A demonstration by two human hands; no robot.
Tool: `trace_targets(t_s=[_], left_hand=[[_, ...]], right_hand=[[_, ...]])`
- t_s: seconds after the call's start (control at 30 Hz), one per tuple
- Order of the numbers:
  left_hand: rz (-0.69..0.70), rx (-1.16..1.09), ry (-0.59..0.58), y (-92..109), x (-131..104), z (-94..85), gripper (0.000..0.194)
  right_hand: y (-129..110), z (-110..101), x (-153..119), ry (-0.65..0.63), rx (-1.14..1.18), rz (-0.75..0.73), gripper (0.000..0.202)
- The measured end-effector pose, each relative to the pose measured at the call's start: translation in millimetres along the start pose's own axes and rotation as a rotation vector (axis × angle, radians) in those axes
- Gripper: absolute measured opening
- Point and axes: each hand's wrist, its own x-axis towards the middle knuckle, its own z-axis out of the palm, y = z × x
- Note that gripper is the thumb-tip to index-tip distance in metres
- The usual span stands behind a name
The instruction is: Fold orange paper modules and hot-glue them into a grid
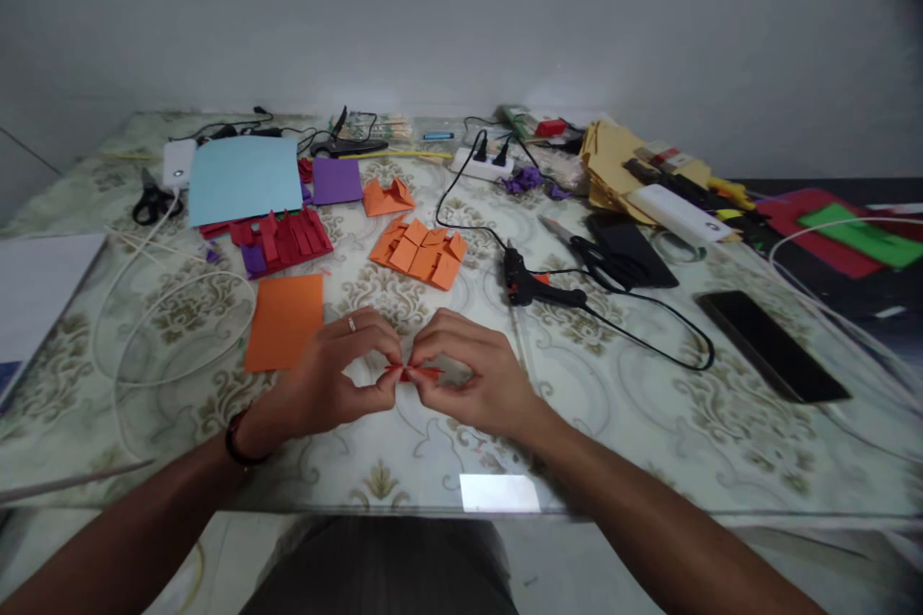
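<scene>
Between my two hands is a small folded piece of orange-red paper point(425, 373), mostly covered by the fingertips. My left hand point(351, 367) pinches its left end between thumb and fingers. On the other side, my right hand point(472, 370) pinches the paper too, and the fingertips of both hands nearly meet. A flat orange paper sheet point(285, 322) lies just left of my left hand. Beyond the hands rest folded orange paper pieces point(418, 252) and another folded orange piece point(387, 197).
A black glue gun point(537, 283) with a looping cord lies right of the hands, near black-handled scissors point(606, 259) and a dark phone point(771, 346). Folded red paper strips point(281, 240), a light blue sheet point(245, 178) and a purple square point(336, 181) sit at back left. A white power strip point(483, 163) stands behind.
</scene>
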Motion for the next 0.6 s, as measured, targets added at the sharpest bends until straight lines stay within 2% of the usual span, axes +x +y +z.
trace_targets(t_s=[0.1, 0.23, 0.37, 0.47, 0.6], left_hand=[[-0.111, -0.058, -0.024, -3, -1, -4.8, 0.014], [-0.234, -0.137, -0.045, -8, 2, -9.7, 0.012], [-0.286, -0.161, 0.019, -11, 5, -9.5, 0.009], [-0.356, -0.155, 0.041, -12, 3, -5.3, 0.001], [-0.409, -0.144, -0.059, -13, -2, 2.0, 0.008]], right_hand=[[0, -2, 0, 0.008, 0.067, 0.183, 0.008], [6, -3, 0, 0.004, 0.158, 0.348, 0.007], [13, -4, 1, 0.000, 0.218, 0.501, 0.013], [14, -4, 1, 0.006, 0.228, 0.544, 0.015], [12, -2, 1, -0.031, 0.215, 0.558, 0.014]])
